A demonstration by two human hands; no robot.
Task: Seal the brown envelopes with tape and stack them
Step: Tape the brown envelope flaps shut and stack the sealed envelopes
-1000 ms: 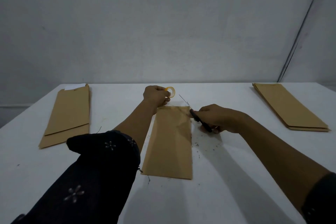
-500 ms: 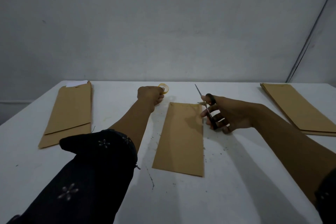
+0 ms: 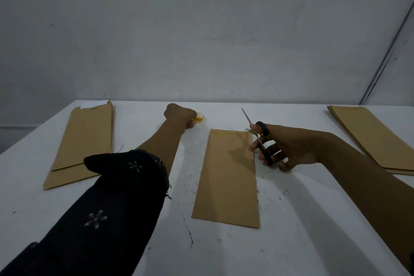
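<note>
Right now the brown envelope [image 3: 226,177] I am working on lies flat on the white counter [image 3: 291,242] between my two arms, its flap end pointing away from me. I cannot make out any strip of tape across that flap; the light is dim and clear tape would barely show, so I judge only that this one is close to sealed or just sealed.

My right hand [image 3: 289,147] hovers just beside the envelope's far right corner. Its grip is curled through the black handles of the scissors [image 3: 259,139], with the blades pointing up and away from me, nearly together. My left hand [image 3: 179,115] rests on the counter beyond the envelope and to its left, the fingers closed round the small yellowish tape roll [image 3: 199,117], which peeps out at the knuckles.

Further out, a pile of envelopes [image 3: 83,143] sits on my left with a slip of white paper [image 3: 94,103] showing at its far end, and another pile [image 3: 371,139] sits on my right. Which is the finished stack I cannot tell. As I judge it, the middle envelope has yet to be stacked, and whichever pile is unsealed has yet to be taped.
</note>
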